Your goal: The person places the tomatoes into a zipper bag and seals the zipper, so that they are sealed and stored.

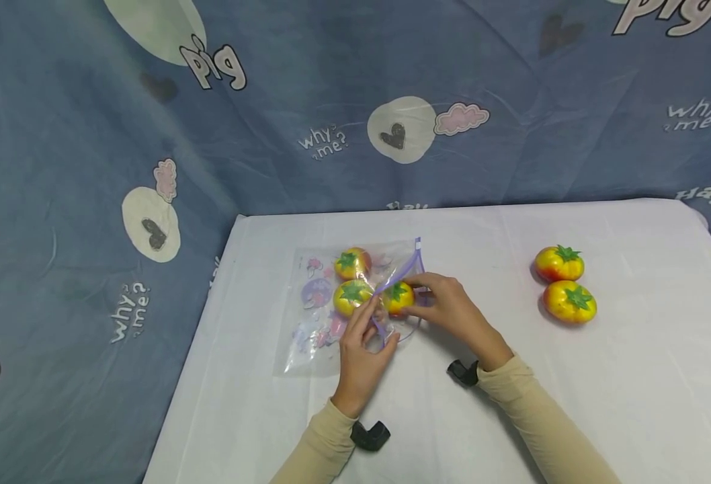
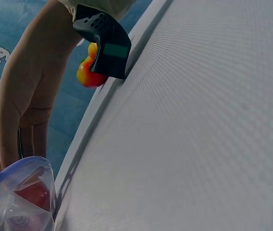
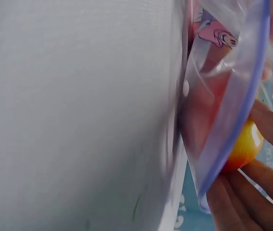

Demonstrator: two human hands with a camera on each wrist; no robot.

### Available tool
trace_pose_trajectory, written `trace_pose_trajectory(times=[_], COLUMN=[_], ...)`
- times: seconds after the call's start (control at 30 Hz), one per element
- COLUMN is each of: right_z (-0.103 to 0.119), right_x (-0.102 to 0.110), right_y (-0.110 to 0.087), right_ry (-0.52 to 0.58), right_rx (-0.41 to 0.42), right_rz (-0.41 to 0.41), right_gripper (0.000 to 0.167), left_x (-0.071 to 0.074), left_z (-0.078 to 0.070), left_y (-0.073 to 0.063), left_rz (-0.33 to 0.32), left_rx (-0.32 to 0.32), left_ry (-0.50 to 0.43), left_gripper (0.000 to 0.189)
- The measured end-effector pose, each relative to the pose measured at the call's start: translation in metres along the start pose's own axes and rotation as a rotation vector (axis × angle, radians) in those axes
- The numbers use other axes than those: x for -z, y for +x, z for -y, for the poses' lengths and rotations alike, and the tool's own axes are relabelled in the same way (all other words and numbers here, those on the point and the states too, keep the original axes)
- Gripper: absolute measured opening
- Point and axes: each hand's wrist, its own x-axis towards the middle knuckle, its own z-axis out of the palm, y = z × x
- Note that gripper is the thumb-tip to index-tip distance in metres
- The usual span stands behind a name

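Observation:
A clear zip bag (image 1: pixel 307 346) with printed pink and purple pictures lies flat, its purple zip edge facing right. Inside are two yellow-red toy tomatoes with green leafy tops, one toy tomato (image 1: pixel 349 264) behind the other toy tomato (image 1: pixel 348 300). My left hand (image 1: pixel 361 359) pinches the bag's edge near the zip. At the bag's mouth my right hand (image 1: pixel 452 309) grips a third toy tomato (image 1: pixel 399 300) between thumb and fingers. In the right wrist view this tomato (image 3: pixel 247 147) is partly behind the purple zip strip (image 3: pixel 252 82).
Two more toy tomatoes, one (image 1: pixel 558 263) behind the other (image 1: pixel 570 302), rest on the white-covered table (image 1: pixel 634 390) at right. A blue printed cloth (image 1: pixel 301 81) hangs behind and to the left. Each wrist wears a black camera mount (image 1: pixel 370 435).

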Motion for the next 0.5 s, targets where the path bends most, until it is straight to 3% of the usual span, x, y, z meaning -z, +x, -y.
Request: trace_pose_trajectory(times=[0.5], right_z=[0.0046], right_x=[-0.0094], right_y=[0.0097], right_ry=[-0.021], right_rx=[0.030], right_rz=[-0.023], right_gripper=[0.046], left_x=[0.0002], left_z=[0.0004], left_y=[0.0008], left_rz=[-0.016], left_rx=[-0.031], left_ry=[0.009], left_gripper=[0.077])
